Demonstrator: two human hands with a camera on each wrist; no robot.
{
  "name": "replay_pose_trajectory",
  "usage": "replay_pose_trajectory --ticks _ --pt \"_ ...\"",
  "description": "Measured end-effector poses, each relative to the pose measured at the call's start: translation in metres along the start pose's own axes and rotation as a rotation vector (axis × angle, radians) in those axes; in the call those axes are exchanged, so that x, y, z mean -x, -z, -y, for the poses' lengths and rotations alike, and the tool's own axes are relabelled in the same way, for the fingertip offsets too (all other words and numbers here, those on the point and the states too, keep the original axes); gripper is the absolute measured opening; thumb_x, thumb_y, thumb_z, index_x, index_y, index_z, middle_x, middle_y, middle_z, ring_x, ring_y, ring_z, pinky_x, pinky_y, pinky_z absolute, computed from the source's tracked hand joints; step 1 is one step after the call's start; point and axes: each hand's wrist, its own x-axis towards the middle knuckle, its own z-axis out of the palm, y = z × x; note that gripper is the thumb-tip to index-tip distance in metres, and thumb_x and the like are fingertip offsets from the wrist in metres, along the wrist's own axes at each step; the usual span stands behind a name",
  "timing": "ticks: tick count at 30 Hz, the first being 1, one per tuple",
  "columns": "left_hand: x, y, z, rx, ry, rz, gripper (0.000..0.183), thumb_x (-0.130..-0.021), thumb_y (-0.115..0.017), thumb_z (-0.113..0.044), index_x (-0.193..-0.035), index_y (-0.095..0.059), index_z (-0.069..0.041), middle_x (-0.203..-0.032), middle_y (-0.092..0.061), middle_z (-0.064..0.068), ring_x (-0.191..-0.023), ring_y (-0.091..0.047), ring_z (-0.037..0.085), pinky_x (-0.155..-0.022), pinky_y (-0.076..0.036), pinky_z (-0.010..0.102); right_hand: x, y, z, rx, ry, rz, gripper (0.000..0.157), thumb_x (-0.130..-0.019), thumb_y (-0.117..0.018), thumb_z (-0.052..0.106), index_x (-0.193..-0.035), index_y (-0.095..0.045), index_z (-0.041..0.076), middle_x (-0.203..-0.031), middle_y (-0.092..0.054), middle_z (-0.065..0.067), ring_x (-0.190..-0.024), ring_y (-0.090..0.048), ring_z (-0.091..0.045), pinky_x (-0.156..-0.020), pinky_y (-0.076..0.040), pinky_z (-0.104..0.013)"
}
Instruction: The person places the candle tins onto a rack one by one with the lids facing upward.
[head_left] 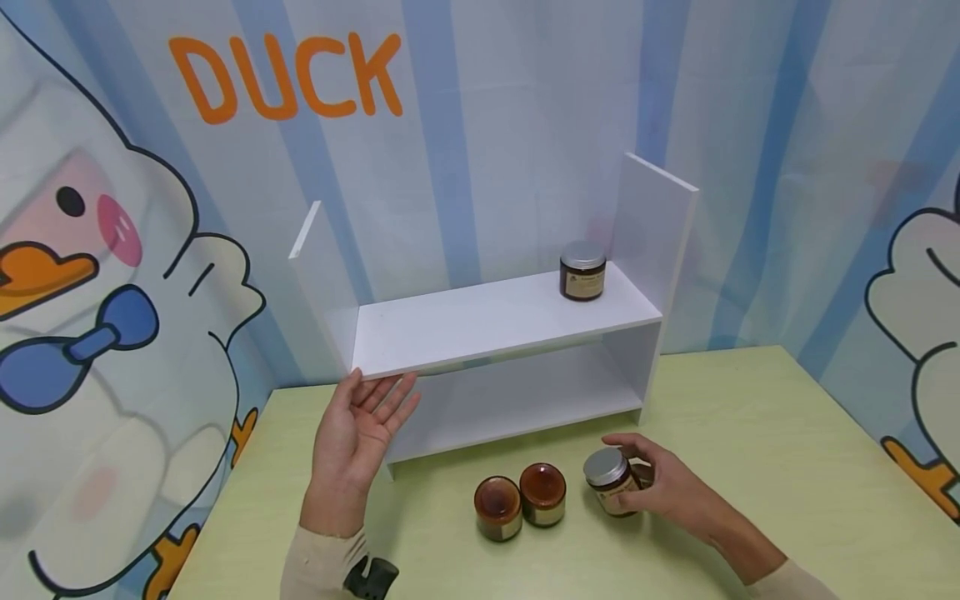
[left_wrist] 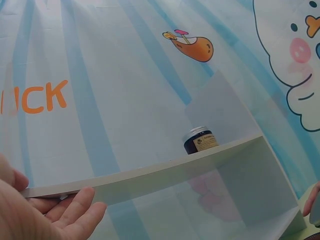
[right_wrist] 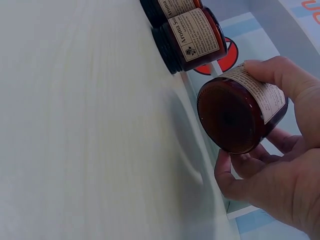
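My right hand grips an amber glass jar with a silver lid and a cream label. It is tilted, its base off the table in the right wrist view. Two similar jars stand lid-down, side by side, to its left: the left jar and the right jar. My left hand, palm up, holds the front left corner of the white shelf, thumb above the board and fingers beneath it. Another silver-lidded jar stands upright on the upper board's right end.
The shelf has a lower board and tall side panels, the right panel among them. It stands on a pale yellow-green table. Behind hangs a striped blue backdrop with cartoon ducks.
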Motion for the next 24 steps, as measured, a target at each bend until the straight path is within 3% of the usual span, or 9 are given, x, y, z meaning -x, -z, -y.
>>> replay_pose_trajectory --ticks 8,24 --pt "0.0001 0.0005 0.0 0.012 0.003 0.005 0.045 -0.112 -0.039 -0.034 -0.147 -0.039 -0.006 -0.125 -0.06 0.01 -0.12 -0.066 0.028 -0.109 -0.05 0.046 -0.001 0.0006 -0.0014 -0.044 0.003 0.011 0.083 -0.083 -0.083 0.007 -0.151 -0.036 -0.003 -0.132 -0.05 -0.023 -0.119 -0.059 -0.028 -0.092 -0.054 -0.024" --pt "0.0003 0.0003 0.0002 -0.005 -0.004 0.005 0.044 -0.112 -0.039 -0.035 -0.145 -0.04 -0.006 -0.124 -0.061 0.009 -0.119 -0.067 0.027 -0.108 -0.05 0.046 -0.0021 -0.0002 -0.0029 -0.103 0.01 0.041 0.083 -0.084 -0.081 0.003 -0.152 -0.032 -0.004 -0.138 -0.044 -0.026 -0.119 -0.061 -0.025 -0.09 -0.057 -0.029"
